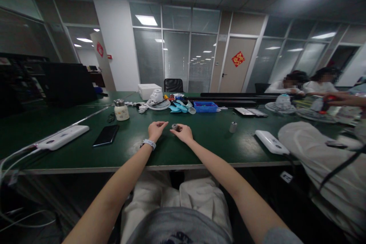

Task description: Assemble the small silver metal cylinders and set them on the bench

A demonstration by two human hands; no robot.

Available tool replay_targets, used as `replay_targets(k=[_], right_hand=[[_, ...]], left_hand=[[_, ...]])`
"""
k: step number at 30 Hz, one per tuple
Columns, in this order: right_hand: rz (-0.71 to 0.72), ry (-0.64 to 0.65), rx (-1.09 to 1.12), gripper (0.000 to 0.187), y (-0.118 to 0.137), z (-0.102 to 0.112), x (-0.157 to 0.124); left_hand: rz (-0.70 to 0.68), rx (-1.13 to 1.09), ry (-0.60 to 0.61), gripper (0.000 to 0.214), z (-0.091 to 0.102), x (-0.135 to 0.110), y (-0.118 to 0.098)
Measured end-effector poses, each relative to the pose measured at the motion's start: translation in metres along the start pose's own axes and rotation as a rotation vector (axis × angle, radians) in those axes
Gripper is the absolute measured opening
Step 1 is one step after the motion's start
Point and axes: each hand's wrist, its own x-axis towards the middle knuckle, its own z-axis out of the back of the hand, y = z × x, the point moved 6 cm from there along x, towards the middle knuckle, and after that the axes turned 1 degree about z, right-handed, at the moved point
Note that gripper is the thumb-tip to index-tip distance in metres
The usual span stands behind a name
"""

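Observation:
A small grey metal cylinder (pixel 174 126) is upright at the middle of the table, gripped between the thumb and fingers of my right hand (pixel 183 133). Just to its left, apart from it, my left hand (pixel 156 131) has thumb and fingertips pinched together; whatever they hold, if anything, is too small to tell. A watch with a pale band (pixel 148 144) is on my left wrist. Farther right a second metal cylinder (pixel 233 127) stands alone on the green table (pixel 211 152).
A black phone (pixel 106 135), a white power strip (pixel 64 137) and a cream bottle (pixel 121 111) lie to the left. Behind my hands are a white fan part (pixel 158 101), light-blue blades (pixel 180 107) and a blue tray (pixel 205 107). Another white power strip (pixel 271 142) and co-workers are at right.

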Motion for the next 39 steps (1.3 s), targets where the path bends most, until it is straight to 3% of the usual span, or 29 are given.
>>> replay_targets(k=[3, 9, 17, 22, 25, 29, 39], right_hand=[[-0.002, 0.004, 0.008, 0.035, -0.002, 0.001, 0.0], [-0.024, 0.032, 0.008, 0.041, -0.005, -0.001, 0.001], [-0.146, -0.03, 0.147, 0.035, -0.013, 0.003, 0.004], [-0.35, -0.089, 0.35, 0.038, -0.027, 0.016, 0.009], [-0.475, -0.043, 0.584, 0.035, -0.029, 0.016, 0.009], [-0.532, 0.094, 0.899, 0.032, -0.018, 0.01, 0.007], [-0.634, 0.142, 1.22, 0.039, -0.012, 0.01, -0.001]], left_hand=[[0.02, 0.164, 0.176, 0.034, -0.011, 0.001, 0.01], [-0.042, 0.277, 0.23, 0.034, -0.015, -0.002, 0.008], [0.087, 0.248, 0.038, 0.043, -0.007, 0.002, 0.013], [0.111, 0.28, 0.07, 0.033, -0.009, 0.002, 0.013], [0.107, 0.276, 0.072, 0.025, -0.009, 0.002, 0.013], [0.104, 0.261, 0.07, 0.019, -0.008, 0.002, 0.012], [0.071, 0.232, 0.041, 0.015, -0.007, 0.002, 0.012]])
